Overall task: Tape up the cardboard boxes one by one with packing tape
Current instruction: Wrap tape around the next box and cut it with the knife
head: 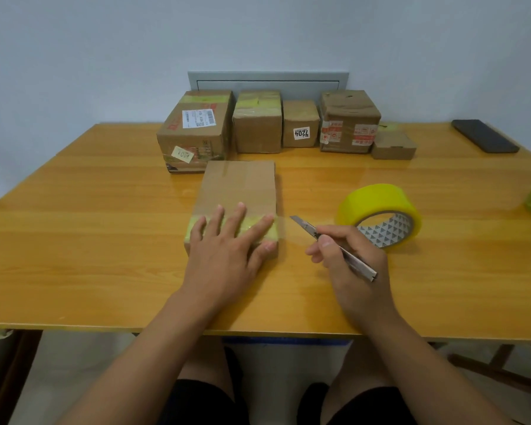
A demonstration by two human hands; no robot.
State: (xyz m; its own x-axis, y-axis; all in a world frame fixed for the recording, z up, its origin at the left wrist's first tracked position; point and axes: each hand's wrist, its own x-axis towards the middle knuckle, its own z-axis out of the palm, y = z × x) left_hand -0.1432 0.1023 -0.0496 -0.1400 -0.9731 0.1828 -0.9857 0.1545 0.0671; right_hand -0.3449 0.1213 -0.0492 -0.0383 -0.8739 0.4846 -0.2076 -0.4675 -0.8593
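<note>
Fingers (319, 242) of the right hand (350, 265) pinch a box cutter (334, 245) like a pen, its blade aimed at the clear tape stretched off the right edge of the flat box (239, 185), while the left hand (227, 250) lies spread and flat on the yellow strip (272, 231) across that box's near end. Judging by this, the step in hand is cutting the strip free; next comes a clean slice close to the box, then smoothing the loose end down. Right of the box lies the tape roll (379, 213), and beyond the box a row of taped boxes (258, 124) waits along the worktop (105, 240).
</note>
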